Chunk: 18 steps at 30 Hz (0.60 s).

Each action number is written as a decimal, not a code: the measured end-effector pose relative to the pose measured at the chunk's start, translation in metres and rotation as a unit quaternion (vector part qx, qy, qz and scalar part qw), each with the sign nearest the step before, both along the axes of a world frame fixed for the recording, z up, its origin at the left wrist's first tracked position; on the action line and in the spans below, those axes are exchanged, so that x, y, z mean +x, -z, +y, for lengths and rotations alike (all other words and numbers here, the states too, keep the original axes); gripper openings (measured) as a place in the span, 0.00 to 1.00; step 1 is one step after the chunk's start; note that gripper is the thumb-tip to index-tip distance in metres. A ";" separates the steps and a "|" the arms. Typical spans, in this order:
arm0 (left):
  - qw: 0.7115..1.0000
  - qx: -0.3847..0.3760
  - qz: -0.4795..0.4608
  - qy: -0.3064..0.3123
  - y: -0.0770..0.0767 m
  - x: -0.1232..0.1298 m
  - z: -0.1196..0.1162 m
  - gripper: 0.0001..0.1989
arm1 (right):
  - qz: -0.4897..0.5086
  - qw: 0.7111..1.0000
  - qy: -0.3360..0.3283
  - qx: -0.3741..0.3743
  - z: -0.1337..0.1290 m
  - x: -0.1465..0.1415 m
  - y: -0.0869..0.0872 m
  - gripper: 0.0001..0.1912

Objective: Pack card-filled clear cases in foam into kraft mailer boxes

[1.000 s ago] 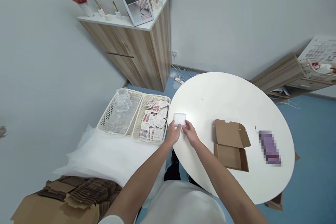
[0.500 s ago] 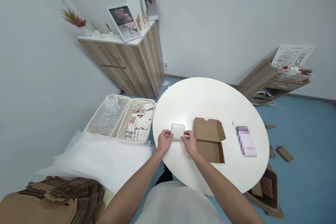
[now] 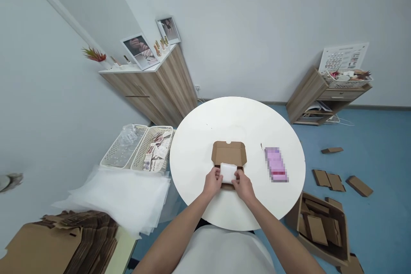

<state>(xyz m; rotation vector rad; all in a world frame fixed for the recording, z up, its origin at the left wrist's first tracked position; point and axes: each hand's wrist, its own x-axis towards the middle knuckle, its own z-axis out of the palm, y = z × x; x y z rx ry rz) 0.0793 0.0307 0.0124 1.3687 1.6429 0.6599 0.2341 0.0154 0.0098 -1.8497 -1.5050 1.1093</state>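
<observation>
A small white foam-wrapped packet (image 3: 228,173) is pinched at its two sides, by my left hand (image 3: 213,182) on the left edge and my right hand (image 3: 243,185) on the right edge. Both hands have their fingers closed on it. Directly beneath lies an open brown cardboard box (image 3: 229,153), its lid standing back on the far side. The packet is over the box's lower half; whether it touches the bottom I cannot tell. All this is on the round white table (image 3: 199,137).
A pixelated purple phone-shaped thing (image 3: 276,165) lies on the table's right. To the left are two white baskets (image 3: 138,154), white foam sheets (image 3: 118,197) and stacked flat cardboard (image 3: 51,244). A large carton (image 3: 345,239) of small boxes stands on the floor at right.
The packet has moved from the bare table left of the box to over the box's lower half, still held by both hands. The camera view has shifted too.
</observation>
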 end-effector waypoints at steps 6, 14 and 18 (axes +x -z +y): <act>0.994 -0.034 0.097 0.031 0.009 0.004 -0.007 0.07 | -0.072 0.995 -0.058 -0.023 -0.004 0.001 0.013 0.10; 0.981 -0.060 0.156 0.098 0.005 0.007 -0.011 0.13 | -0.146 0.985 -0.085 -0.026 -0.002 -0.008 0.018 0.12; 0.975 -0.062 0.172 0.127 0.001 0.002 -0.013 0.14 | -0.158 0.983 -0.089 -0.026 -0.005 -0.015 0.014 0.13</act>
